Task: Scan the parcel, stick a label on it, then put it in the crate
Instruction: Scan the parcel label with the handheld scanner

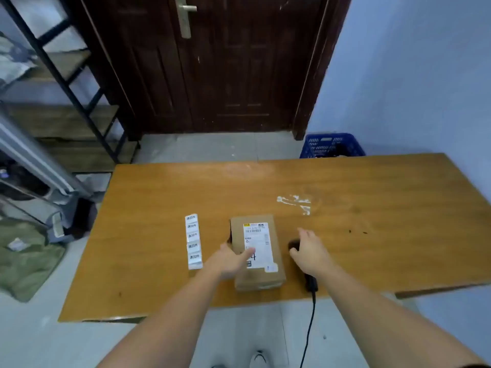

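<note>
A small brown cardboard parcel (276, 264) with a white shipping label on top lies near the front edge of the wooden table (372, 235). My left hand (229, 260) rests on the parcel's left side, fingers spread over the label. Just right of the parcel lies a black corded scanner (310, 284), and my right hand (309, 249) hovers over it with fingers apart; whether it touches the scanner is unclear. A strip of white printed labels (193, 241) lies left of the parcel. A blue plastic crate (332, 146) stands on the floor beyond the table's far edge.
White tape residue (295, 203) marks the tabletop. A dark wooden door (212, 62) is straight ahead, a metal shelf rack (66, 83) stands at the left, and a green bag (26, 258) lies on the floor. The scanner cable (309, 330) hangs off the front edge.
</note>
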A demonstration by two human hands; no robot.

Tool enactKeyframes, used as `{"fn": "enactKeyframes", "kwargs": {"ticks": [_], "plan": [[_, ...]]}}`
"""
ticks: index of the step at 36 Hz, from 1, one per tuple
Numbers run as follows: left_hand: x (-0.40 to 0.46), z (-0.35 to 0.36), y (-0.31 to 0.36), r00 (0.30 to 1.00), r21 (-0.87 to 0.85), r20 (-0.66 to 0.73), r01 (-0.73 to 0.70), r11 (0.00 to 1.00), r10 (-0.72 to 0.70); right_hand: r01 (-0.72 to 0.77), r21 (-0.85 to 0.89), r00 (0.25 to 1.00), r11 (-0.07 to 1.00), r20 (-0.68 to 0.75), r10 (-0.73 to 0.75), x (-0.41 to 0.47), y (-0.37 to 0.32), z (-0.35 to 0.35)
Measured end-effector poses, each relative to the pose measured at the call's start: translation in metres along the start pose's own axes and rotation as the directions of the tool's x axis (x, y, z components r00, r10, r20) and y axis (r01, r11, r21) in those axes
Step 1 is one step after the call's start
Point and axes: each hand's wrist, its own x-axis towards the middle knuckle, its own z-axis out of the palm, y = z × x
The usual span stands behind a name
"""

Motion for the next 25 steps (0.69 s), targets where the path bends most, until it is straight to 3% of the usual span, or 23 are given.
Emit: {"fn": "enactKeyframes", "kwargs": {"ticks": [5,13,18,25], "plan": [[0.006,0.033,-0.001,0.998,-0.084,0.014,0.06,0.995,-0.059,-0.215,0.183,0.969,0.959,-0.079,0.232,0.004,0.024,0.025],[0.014,0.052,-0.004,0.992,-0.006,-0.094,0.079,0.997,-0.079,-0.34,0.272,0.938,0.9,0.025,0.347,0.019,0.044,0.059],[0.016,0.052,-0.007,0.992,0.025,-0.102,0.084,0.996,-0.081,-0.332,0.361,0.943,0.871,0.1,0.318,0.017,0.045,0.057],[0.017,0.051,-0.008,0.992,0.034,-0.088,0.094,0.995,-0.091,-0.166,0.613,0.976,0.773,-0.011,0.218,-0.01,0.006,0.012]]}}
